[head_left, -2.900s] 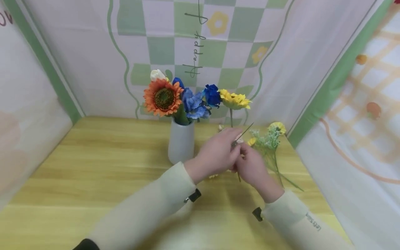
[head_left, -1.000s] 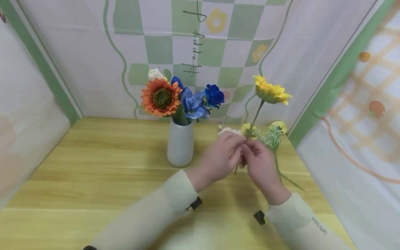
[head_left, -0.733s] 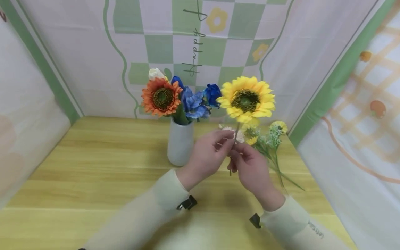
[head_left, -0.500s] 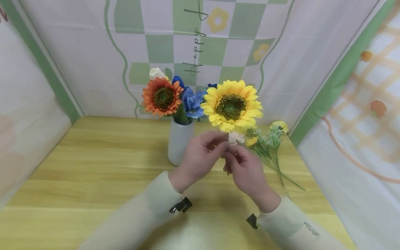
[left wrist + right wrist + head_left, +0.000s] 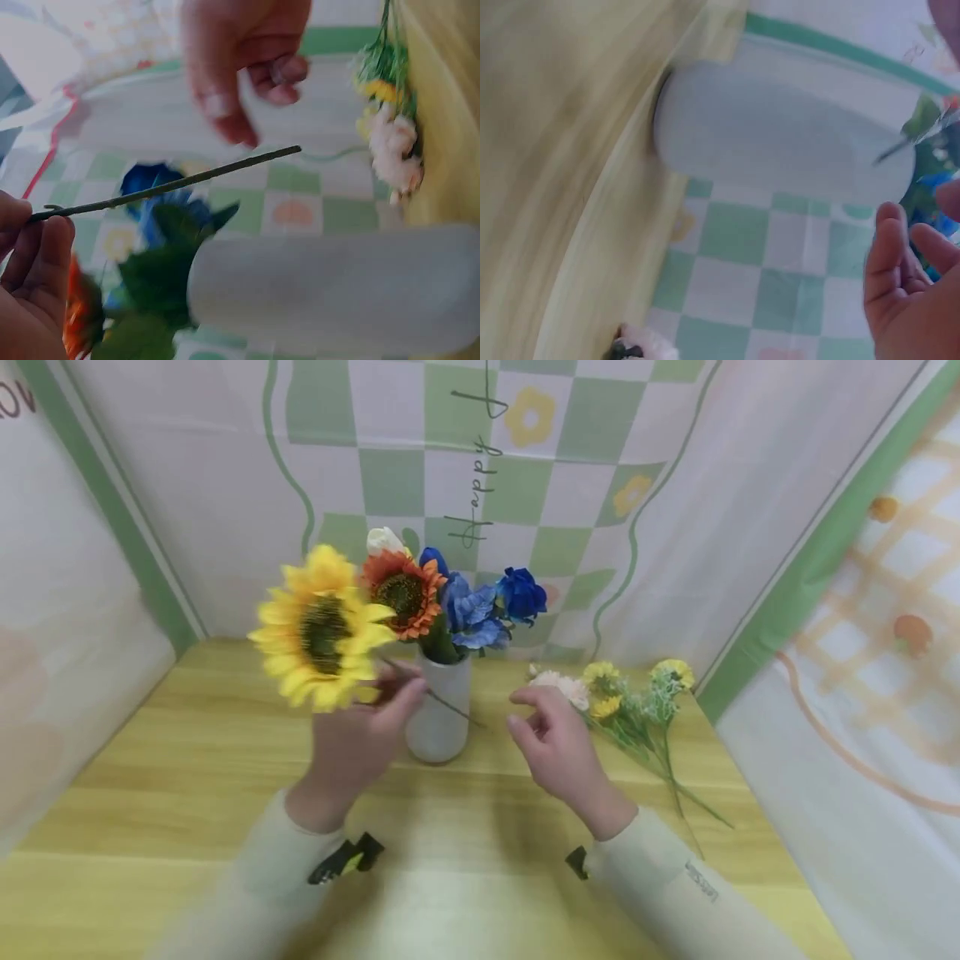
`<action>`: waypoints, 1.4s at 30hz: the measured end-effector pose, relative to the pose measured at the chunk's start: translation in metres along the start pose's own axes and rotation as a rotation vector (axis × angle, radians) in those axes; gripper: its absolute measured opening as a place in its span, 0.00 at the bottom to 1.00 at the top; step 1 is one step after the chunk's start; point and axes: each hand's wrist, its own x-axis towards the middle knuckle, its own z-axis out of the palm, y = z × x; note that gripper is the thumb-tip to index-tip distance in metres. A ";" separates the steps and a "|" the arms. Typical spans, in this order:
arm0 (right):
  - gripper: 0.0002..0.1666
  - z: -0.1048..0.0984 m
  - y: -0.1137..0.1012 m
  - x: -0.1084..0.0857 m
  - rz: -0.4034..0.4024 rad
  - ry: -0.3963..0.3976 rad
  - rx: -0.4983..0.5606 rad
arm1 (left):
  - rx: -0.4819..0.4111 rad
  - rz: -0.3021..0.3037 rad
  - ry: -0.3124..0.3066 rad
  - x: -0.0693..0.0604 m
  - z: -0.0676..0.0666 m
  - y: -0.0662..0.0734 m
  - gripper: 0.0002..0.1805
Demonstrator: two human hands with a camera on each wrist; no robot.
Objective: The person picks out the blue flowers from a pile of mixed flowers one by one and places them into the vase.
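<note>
A yellow sunflower [image 5: 324, 631] is tilted left of the vase; my left hand [image 5: 356, 739] pinches its stem [image 5: 187, 180] between thumb and fingers. The stem's bare end points right, in front of the white vase [image 5: 438, 718]. An orange sunflower [image 5: 401, 595], a white bloom [image 5: 384, 541] and blue flowers [image 5: 522, 594] stand in the vase. My right hand [image 5: 562, 747] is right of the vase, its fingers loosely bent and holding nothing; the right wrist view shows this hand [image 5: 915, 292] near the vase's mouth.
Pink flowers [image 5: 561, 688], small yellow flowers [image 5: 606, 706] and green sprigs [image 5: 651, 703] lie at the right of the wooden table [image 5: 420, 893]. A patterned cloth [image 5: 510, 485] hangs behind the vase, with further cloths on both sides.
The yellow sunflower has moved left with my left hand, from right of the vase to its left. My right hand has let go of the stem and stays right of the vase.
</note>
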 end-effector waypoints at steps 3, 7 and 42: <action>0.22 0.002 0.008 0.013 0.116 -0.066 -0.049 | -0.198 -0.139 0.110 0.006 -0.019 0.003 0.07; 0.31 0.010 0.012 0.030 0.230 -0.178 -0.080 | -0.264 -0.239 0.219 0.010 -0.033 0.009 0.04; 0.57 0.075 0.004 0.070 0.263 -0.178 0.106 | 0.468 -0.073 -0.080 0.057 -0.010 0.003 0.17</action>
